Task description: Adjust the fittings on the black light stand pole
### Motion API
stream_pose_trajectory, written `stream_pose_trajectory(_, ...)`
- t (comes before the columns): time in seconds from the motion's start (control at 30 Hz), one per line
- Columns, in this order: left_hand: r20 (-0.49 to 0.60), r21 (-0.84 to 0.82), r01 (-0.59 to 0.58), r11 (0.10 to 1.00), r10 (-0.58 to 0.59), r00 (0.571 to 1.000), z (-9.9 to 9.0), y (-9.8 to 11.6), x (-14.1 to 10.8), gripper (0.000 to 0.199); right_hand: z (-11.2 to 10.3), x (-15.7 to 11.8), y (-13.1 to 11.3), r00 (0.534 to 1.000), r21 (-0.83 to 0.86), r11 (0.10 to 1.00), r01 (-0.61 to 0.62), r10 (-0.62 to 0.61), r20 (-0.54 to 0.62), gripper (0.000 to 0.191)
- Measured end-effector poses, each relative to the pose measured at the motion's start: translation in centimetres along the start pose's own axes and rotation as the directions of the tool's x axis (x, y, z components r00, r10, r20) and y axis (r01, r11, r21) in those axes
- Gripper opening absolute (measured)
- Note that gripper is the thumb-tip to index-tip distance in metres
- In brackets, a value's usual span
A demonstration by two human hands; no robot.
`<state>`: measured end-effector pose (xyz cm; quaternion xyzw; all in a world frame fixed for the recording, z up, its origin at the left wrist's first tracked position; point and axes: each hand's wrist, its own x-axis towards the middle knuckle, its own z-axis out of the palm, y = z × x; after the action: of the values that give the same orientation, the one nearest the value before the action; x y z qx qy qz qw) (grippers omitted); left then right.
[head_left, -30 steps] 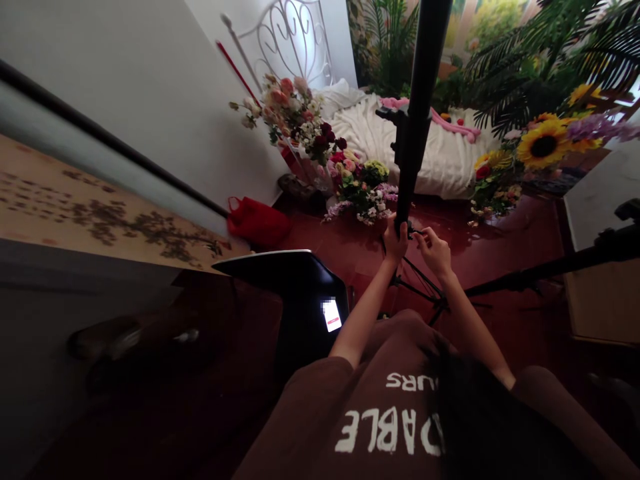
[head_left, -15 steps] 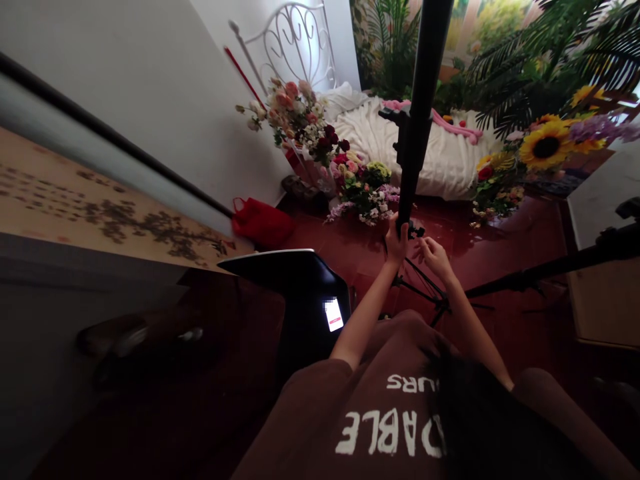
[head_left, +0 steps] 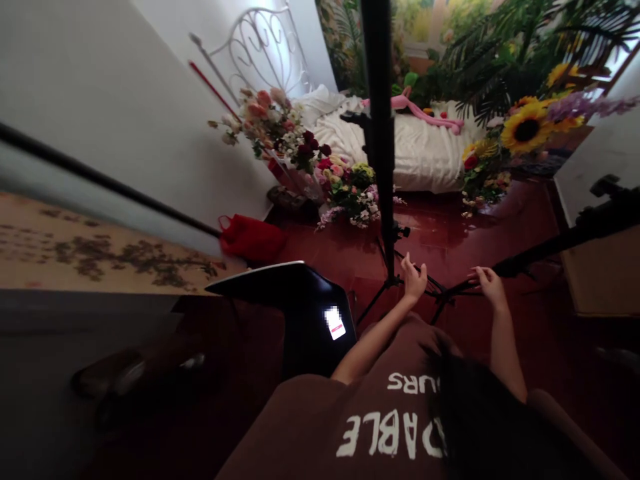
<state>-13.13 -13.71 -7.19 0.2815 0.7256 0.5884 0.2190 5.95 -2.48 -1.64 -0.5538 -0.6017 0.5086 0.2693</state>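
Observation:
A black stand pole [head_left: 380, 140] rises upright in front of me, with a small knob [head_left: 401, 232] low on its right side and thin legs spread on the floor. Just right of its lower end is my left hand [head_left: 414, 280], fingers apart and holding nothing. My right hand [head_left: 489, 283] is farther right, beside a second black stand [head_left: 555, 250] that slants toward the right edge. Its fingers are loosely apart with nothing seen in them; whether the fingertips touch that stand is unclear.
A dark table [head_left: 317, 300] with a lit phone [head_left: 336, 323] stands at my left. Beyond are a red bag [head_left: 253, 238], artificial flowers [head_left: 345, 183], a bed with a white cover [head_left: 425, 157] and sunflowers [head_left: 525, 130]. A cardboard-coloured box [head_left: 605, 273] is at the right.
My left hand has let go of the pole and moved down to its right. My right hand has moved right, toward the second stand. The view has shifted, and the pole appears farther left.

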Motion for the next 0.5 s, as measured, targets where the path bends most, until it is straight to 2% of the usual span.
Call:
stream_pose_trajectory(0.07, 0.167, -0.024, -0.016, 1.000, 0.020, 0.986, 1.4, 1.2, 0.5, 0.054, -1.4, -0.4, 0.5, 0.997, 0.011, 1.000, -0.014, 0.015, -0.076, 0.065)
stream_pose_trajectory(0.1, 0.267, -0.044, -0.051, 0.998, 0.061, 0.962, 2.1, 2.2, 0.9, 0.048, -2.0, -0.7, 0.6, 0.994, 0.013, 0.999, -0.030, 0.031, -0.103, 0.065)
stream_pose_trajectory(0.17, 0.451, -0.117, -0.160, 0.980, 0.196, 0.871, 3.6, 4.6, 1.7, 0.040, -2.8, -1.4, 0.7, 0.984, 0.041, 0.997, -0.070, 0.076, -0.162, 0.065)
stream_pose_trajectory(0.23, 0.555, -0.203, -0.254, 0.946, 0.325, 0.766, 5.3, 7.3, 2.3, 0.039, -3.3, -2.2, 0.7, 0.966, 0.120, 0.989, -0.088, 0.114, -0.233, 0.068)
stream_pose_trajectory(0.3, 0.602, -0.281, -0.323, 0.904, 0.428, 0.675, 7.4, 9.8, 2.4, 0.041, -3.6, -2.9, 0.5, 0.949, 0.205, 0.977, -0.058, 0.118, -0.293, 0.071)
stream_pose_trajectory(0.37, 0.620, -0.340, -0.366, 0.866, 0.499, 0.605, 9.8, 11.6, 2.0, 0.042, -3.8, -3.5, 0.4, 0.942, 0.247, 0.969, -0.009, 0.091, -0.323, 0.072)
stream_pose_trajectory(0.43, 0.631, -0.361, -0.373, 0.855, 0.518, 0.578, 12.2, 12.7, 1.3, 0.042, -3.8, -3.9, 0.4, 0.939, 0.250, 0.968, 0.024, 0.064, -0.338, 0.072)
stream_pose_trajectory(0.5, 0.634, -0.344, -0.348, 0.872, 0.489, 0.598, 14.2, 13.2, 0.5, 0.042, -3.9, -4.1, 0.4, 0.925, 0.262, 0.965, 0.025, 0.077, -0.372, 0.073)
